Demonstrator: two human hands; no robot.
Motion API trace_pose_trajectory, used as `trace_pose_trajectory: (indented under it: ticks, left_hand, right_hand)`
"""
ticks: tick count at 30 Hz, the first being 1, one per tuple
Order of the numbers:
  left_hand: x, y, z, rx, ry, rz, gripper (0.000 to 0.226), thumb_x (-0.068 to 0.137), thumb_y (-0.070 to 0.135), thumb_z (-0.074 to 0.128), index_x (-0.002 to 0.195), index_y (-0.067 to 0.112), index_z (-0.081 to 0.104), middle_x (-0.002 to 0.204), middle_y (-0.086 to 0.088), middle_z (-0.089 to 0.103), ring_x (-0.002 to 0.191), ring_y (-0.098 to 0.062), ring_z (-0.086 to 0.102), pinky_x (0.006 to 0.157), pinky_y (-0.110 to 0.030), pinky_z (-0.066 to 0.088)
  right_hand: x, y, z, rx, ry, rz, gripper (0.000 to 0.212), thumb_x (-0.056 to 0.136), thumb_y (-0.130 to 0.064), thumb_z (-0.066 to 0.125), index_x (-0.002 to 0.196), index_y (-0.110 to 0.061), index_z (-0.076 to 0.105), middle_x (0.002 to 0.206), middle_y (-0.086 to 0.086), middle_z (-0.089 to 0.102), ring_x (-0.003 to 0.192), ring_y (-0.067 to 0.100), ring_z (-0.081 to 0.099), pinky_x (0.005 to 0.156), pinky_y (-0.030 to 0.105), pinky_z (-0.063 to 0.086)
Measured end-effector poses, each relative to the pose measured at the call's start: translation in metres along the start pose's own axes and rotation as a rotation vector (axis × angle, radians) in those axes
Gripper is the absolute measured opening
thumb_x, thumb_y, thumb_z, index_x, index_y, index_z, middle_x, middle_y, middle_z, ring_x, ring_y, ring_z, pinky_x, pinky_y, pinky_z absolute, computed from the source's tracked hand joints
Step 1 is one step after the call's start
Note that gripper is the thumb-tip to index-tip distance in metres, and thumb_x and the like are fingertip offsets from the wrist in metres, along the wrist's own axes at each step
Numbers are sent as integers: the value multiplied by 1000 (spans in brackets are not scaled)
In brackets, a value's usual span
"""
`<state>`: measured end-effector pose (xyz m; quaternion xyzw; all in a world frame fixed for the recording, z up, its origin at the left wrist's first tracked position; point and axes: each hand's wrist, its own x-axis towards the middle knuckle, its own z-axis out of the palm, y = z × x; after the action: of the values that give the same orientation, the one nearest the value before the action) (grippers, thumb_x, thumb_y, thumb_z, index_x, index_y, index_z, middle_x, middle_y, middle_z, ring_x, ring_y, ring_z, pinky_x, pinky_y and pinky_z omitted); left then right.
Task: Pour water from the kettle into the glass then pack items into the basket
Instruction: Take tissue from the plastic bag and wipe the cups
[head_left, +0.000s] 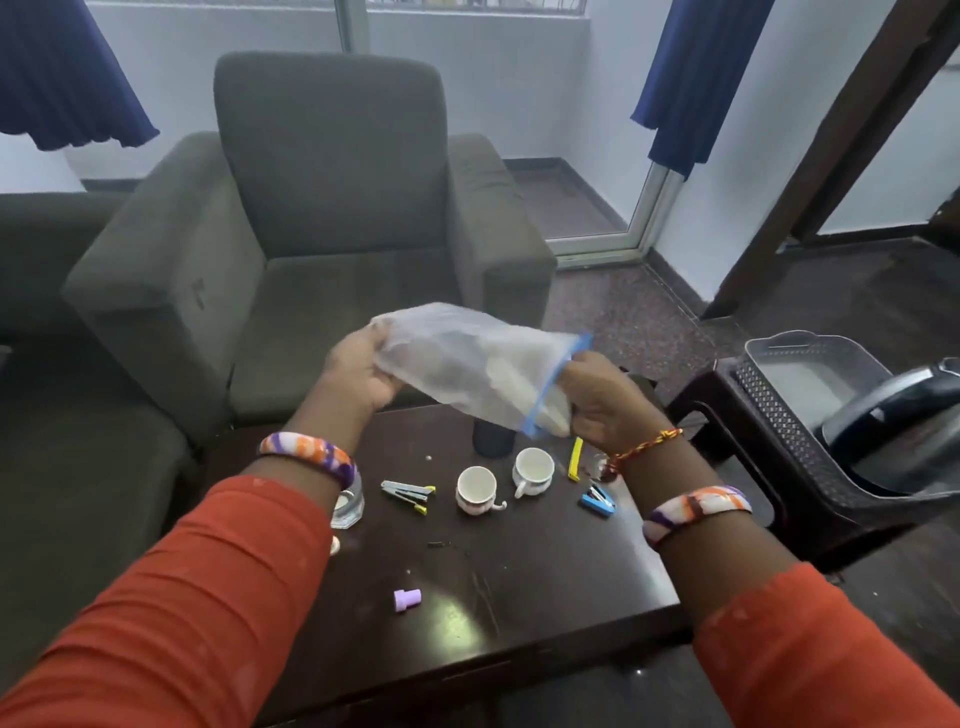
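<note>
Zip bag held aloft above desk, stretched between both hands: left hand closed on closed bottom end, right hand pinching blue-zip mouth end. Two-handed hold probably meant to keep limp film taut and mouth accessible; something pale visible inside, identity unclear. Bag tilted, mouth end lower and to right, nearer basket. Basket parked on dark stool to right of desk, well apart from right hand; kettle lying in or against it at frame edge. Glass on desk just under left forearm, partly hidden; water level not readable. Still loose on desk, below hands: two cups, grey stapler, blue stapler, yellow clip, purple stamp, dark cylinder directly under bag. Judged stage: packing, bag next for basket.
</note>
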<state>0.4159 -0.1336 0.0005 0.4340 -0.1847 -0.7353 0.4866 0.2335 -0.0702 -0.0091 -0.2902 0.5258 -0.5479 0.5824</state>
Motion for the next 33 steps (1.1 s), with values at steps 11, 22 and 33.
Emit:
trace_pose_trajectory:
  ticks: [11,22,33]
  left_hand:
    - [53,-68,-16,-161,60,-73,30,97,12,26,97,13,56,93,-3,66,90,-20,69,59,-26,59]
    - [74,-169,59,103,-165,-177,20,97,24,39,102,17,57,77,1,76,67,-13,73,57,-28,60]
    - [141,-328,128,836,-106,-229,36,87,18,60,120,9,46,106,-5,57,78,-9,58,42,-8,44]
  right_hand:
    - [-27,1,-96,495,183,117,32,86,-14,58,116,-5,56,90,14,72,74,28,71,58,47,59]
    - [4,34,-208,375,288,342,15,87,-8,58,101,-6,61,86,11,73,80,26,70,62,42,60]
    - [35,144,-333,412,713,289,6,85,-7,61,90,-10,61,103,11,63,83,20,62,85,44,51]
